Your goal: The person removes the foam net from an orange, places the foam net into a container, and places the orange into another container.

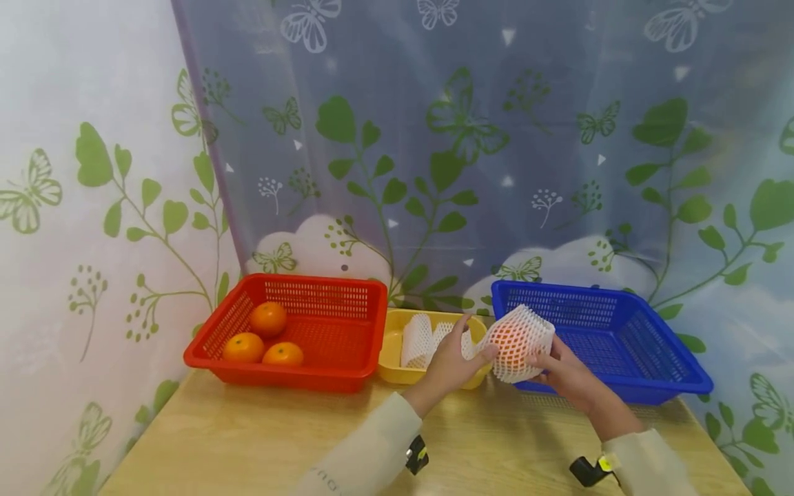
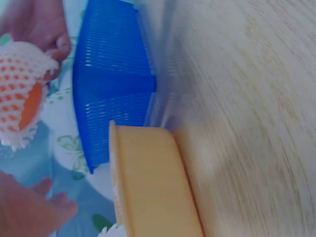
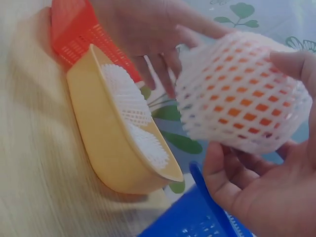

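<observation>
My right hand [image 1: 573, 380] holds an orange [image 1: 513, 346] wrapped in a white foam net sleeve [image 3: 247, 91], thumb on one side and fingers beneath. In front of the blue basket [image 1: 666, 389], the wrapped fruit is up off the table. My left hand [image 1: 451, 359] is just left of the sleeve, fingers extended and spread; the left wrist view shows a gap between that hand and the fruit. Behind the left hand, a yellow tray [image 1: 397, 376] contains more white foam net sleeves [image 1: 417, 339], partly hidden by the hand.
At the left stands a red basket [image 1: 338, 377] with three bare oranges [image 1: 269, 319] in its left part. The yellow tray sits between the red and blue baskets on a wooden table [image 1: 260, 441]. A patterned curtain [image 1: 397, 138] hangs close behind them.
</observation>
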{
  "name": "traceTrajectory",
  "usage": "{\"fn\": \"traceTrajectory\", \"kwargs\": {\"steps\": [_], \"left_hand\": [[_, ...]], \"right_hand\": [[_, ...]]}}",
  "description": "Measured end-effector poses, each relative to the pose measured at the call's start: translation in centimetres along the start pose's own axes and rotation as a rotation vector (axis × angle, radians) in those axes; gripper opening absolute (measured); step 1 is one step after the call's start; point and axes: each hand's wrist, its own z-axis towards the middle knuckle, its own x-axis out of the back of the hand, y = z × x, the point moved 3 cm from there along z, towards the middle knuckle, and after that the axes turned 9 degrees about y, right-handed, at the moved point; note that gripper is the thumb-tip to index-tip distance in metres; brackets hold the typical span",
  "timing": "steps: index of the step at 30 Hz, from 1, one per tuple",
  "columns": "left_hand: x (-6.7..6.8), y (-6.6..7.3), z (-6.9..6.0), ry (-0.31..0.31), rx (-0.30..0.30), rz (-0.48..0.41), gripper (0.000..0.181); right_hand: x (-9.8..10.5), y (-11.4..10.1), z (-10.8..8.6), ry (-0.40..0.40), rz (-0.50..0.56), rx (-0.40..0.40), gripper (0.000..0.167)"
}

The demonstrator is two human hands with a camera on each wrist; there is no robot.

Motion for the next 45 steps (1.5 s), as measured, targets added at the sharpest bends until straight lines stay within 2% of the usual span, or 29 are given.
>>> {"fn": "traceTrajectory", "kwargs": {"steps": [4, 8, 10, 13, 21, 26, 34, 36, 39, 45], "left_hand": [[1.8, 0.3, -0.6, -0.128, -0.094, -0.067, 0.084], [3.4, 0.5, -1.3, -0.226, -0.19, -0.113, 0.072], [4.0, 0.4, -1.7, -0.26, -0.208, -0.123, 0.064], [4.8, 0.0, -2.2, -0.297, -0.209, -0.118, 0.059], [6.5, -1.7, -3.9, -0.337, -0.176, -0.005, 0.057], [7.1, -2.8, -5.2, -0.374, -0.172, 0.049, 0.061], [7.5, -4.7, -7.4, -0.526, -0.13, -0.025, 0.069], [7.3, -5.1, -8.0, -0.535, -0.129, -0.014, 0.067], [7.0, -5.8, -8.7, -0.509, -0.107, 0.018, 0.066], [6.6, -6.4, -9.3, -0.401, -0.009, 0.058, 0.071]], "right_hand": [[-0.9, 0.2, -0.3, -0.068, -0.011, 0.032, 0.073], [-2.5, 0.2, -0.6, -0.088, -0.052, 0.054, 0.078], [-3.4, 0.3, -0.7, -0.088, -0.051, 0.059, 0.08], [-4.6, 0.6, -1.0, -0.081, -0.052, 0.066, 0.08], [-6.8, 1.8, -1.8, -0.064, -0.098, 0.084, 0.076], [-8.1, 3.3, -2.4, -0.061, -0.152, 0.064, 0.073], [-10.5, 6.1, -2.8, -0.144, -0.202, 0.081, 0.069], [-10.9, 6.6, -3.0, -0.157, -0.203, 0.062, 0.069], [-11.4, 7.2, -3.3, -0.163, -0.191, 0.03, 0.071], [-12.0, 7.8, -3.8, -0.154, -0.178, 0.014, 0.072]]}}
